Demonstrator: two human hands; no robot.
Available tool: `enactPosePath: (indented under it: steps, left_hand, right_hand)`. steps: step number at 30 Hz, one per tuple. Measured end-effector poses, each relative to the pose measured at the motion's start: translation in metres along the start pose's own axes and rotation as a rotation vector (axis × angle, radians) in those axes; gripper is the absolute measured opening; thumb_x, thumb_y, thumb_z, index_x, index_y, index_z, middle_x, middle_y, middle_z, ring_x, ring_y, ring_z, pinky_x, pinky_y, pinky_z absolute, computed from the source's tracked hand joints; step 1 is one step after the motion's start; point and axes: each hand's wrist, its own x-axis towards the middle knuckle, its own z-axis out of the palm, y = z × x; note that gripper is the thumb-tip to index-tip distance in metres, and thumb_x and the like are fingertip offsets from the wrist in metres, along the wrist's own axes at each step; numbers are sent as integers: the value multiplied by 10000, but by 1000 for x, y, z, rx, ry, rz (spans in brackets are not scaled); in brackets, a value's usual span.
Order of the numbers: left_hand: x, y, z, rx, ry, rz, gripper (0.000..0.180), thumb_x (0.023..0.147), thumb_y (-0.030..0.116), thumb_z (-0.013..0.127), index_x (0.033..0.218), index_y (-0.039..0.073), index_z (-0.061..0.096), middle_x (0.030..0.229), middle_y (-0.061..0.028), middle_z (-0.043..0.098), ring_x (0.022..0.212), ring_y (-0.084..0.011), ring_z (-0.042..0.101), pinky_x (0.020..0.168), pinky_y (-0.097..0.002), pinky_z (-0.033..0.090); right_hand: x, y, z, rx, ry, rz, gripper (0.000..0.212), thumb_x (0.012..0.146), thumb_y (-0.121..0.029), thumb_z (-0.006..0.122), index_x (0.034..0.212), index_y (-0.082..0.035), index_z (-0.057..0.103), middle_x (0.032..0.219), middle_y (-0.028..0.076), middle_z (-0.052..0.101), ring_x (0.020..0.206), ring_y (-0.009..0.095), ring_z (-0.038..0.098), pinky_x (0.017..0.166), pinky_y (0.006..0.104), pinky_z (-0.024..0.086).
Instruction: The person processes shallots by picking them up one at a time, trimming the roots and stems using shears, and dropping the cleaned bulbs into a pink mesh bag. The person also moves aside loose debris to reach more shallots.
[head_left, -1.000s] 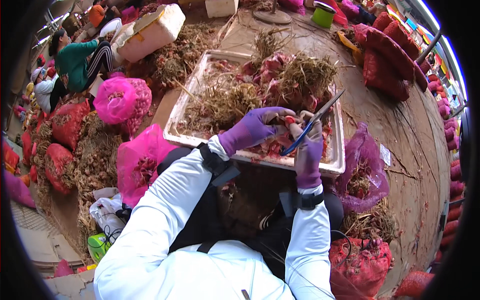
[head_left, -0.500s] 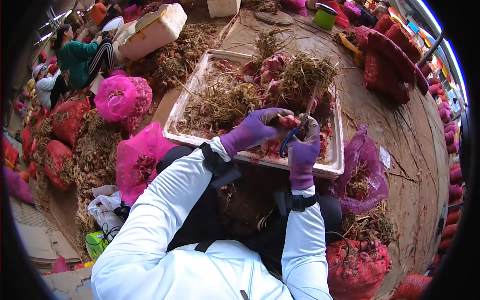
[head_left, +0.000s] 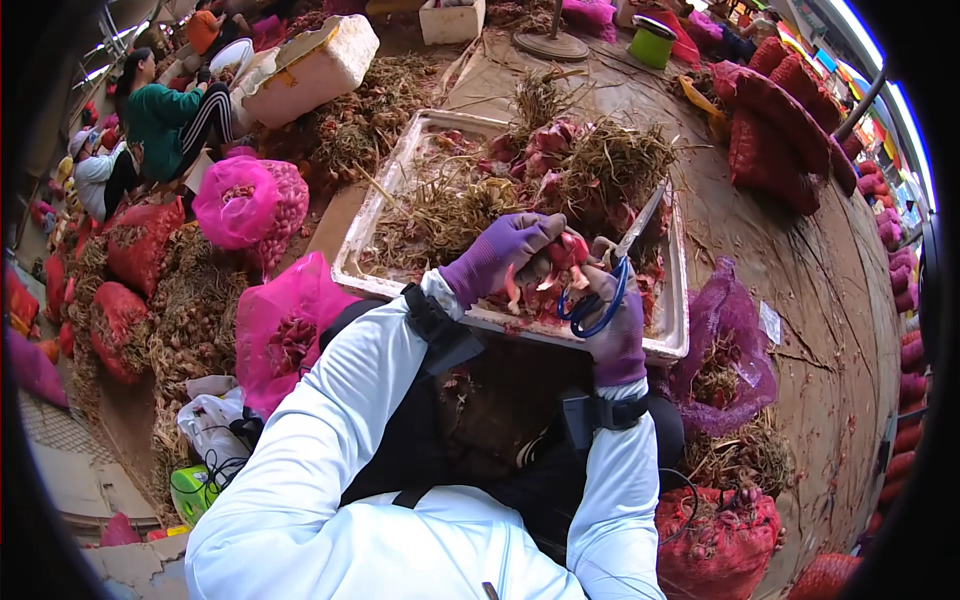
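Head view, left to right. Pink mesh sack (head_left: pixel 285 325) near left, part full of bulbs. Left hand (head_left: pixel 500 255), purple-gloved, closed around a red shallot bunch (head_left: pixel 560 262) over the near edge of the white tray (head_left: pixel 672 345): light, papery, probably slippery; best held at the bulbs. Right hand (head_left: pixel 615 325) grips blue-handled scissors (head_left: pixel 610 280). Tray holds roots and bulbs. Purple net bag (head_left: pixel 725 350) right, with trimmings.

— What do we see at the upper left of the frame?
— A seated person in a green top (head_left: pixel 160 115), beside a white foam box (head_left: pixel 310 65).
— And below them?
— We see pink mesh bags (head_left: pixel 245 205), one near the left-centre. Red mesh sacks (head_left: pixel 775 120) line the upper right, a green bucket (head_left: pixel 652 42) sits top centre, a purple bag (head_left: pixel 725 345) at right.
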Motion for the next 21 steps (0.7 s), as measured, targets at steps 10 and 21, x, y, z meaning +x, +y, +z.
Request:
enactPosePath:
  steps: [10, 21]
  left_hand:
    - [-8, -10, 17, 533, 241, 315, 311, 956, 332, 583, 955, 41, 692, 702, -21, 652, 587, -63, 581, 555, -246, 494]
    - [-11, 8, 25, 335, 108, -33, 302, 972, 300, 529, 1124, 66, 647, 781, 54, 576, 637, -11, 534, 527, -177, 438]
  right_hand:
    - [-7, 11, 19, -720, 111, -280, 388, 814, -17, 711, 1154, -21, 523, 941, 20, 588, 782, 86, 604, 685, 229, 537]
    - [-10, -5, 7, -341, -4, -37, 305, 853, -12, 586, 1156, -18, 552, 903, 28, 592, 741, 103, 632, 628, 225, 541]
